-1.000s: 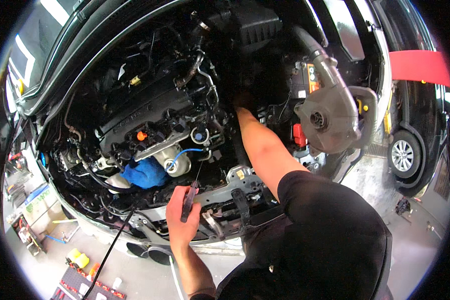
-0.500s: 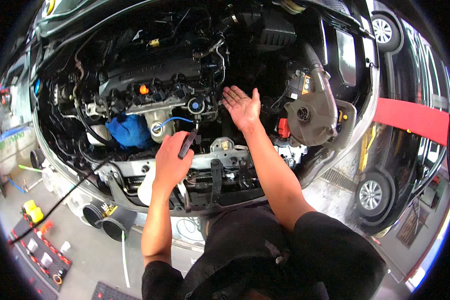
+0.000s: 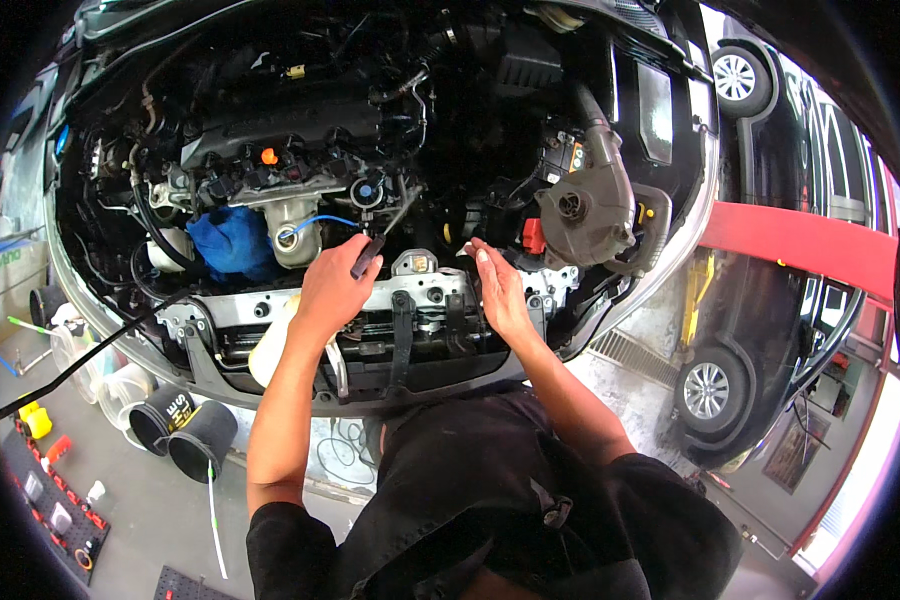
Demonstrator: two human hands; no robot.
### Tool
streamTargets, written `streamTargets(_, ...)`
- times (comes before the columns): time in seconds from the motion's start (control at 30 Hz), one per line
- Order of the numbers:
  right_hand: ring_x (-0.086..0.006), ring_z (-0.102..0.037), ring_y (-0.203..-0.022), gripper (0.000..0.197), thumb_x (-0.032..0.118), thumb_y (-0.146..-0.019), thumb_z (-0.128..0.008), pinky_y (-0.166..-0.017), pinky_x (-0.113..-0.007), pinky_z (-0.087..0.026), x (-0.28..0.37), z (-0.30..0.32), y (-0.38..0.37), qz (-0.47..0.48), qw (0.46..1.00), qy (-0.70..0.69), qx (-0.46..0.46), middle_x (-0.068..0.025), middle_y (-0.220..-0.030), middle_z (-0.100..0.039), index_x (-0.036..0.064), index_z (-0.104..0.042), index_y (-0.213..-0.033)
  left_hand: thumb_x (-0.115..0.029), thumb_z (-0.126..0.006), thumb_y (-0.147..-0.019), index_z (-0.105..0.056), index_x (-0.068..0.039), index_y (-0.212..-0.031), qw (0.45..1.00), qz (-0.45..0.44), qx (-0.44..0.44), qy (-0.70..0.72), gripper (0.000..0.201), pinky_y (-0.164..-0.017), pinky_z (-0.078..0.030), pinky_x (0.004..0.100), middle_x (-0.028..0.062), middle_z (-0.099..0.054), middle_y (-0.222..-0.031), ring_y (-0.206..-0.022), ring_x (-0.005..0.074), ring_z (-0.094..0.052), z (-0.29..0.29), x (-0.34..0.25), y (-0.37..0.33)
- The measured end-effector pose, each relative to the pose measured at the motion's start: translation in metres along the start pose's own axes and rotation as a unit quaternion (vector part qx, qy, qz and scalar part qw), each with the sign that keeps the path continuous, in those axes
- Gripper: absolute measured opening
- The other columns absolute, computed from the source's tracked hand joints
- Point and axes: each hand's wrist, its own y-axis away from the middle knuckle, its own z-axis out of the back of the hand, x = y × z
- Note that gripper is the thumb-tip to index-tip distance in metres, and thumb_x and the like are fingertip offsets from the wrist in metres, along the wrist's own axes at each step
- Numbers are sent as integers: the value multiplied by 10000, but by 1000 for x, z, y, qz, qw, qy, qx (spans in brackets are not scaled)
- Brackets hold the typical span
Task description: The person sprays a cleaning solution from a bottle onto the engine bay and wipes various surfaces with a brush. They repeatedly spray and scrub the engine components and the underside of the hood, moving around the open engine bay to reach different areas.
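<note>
My left hand (image 3: 336,284) is closed around a tool with a dark handle (image 3: 367,258) and a slim metal shaft (image 3: 402,213), which points up into the engine bay; its exact kind is unclear. Close to the shaft are a round dark cap (image 3: 366,192) and a thin blue tube (image 3: 322,219). That tube runs to an opening in a pale metal housing (image 3: 292,240). My right hand (image 3: 502,292) is over the front crossmember (image 3: 435,296), seen edge-on with the fingers stretched out. I make out nothing held in it.
A blue cloth (image 3: 230,245) is tucked beside the housing. A grey-brown handheld blower (image 3: 582,208) rests on the right side of the bay. A black prop rod (image 3: 90,365) slants across the left. Black buckets (image 3: 202,440) stand on the floor, and a red lift arm (image 3: 800,245) is at right.
My right hand has come back toward me from deep in the bay and turned from palm-up to edge-on. My left hand still grips the tool, whose shaft now tilts more to the right.
</note>
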Motion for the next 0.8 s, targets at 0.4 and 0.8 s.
streamTargets(0.4,-329,-704,-1149,491,353,-1129,-492,-1016,-374,-508,-14,-15,-14,46,991,120,-33,-219,-1223,-728,-29,-591,-1422,-241,-673,-987,-675,-49,-1282,999,-27,3,23,351,-895,-531,502,198,-733,-1116,-1050,418,-685,10,-11,10)
streamTargets(0.8,-374,-630,-1043,369,221,-1061,-597,-922,-476,-487,-23,-29,-11,170,955,233,-69,-192,-1097,-679,-12,-616,-1346,-131,-628,-1000,-581,-24,-1435,995,-62,-29,-79,450,-948,-506,498,222,-684,-1188,-1095,441,-656,-9,-39,16)
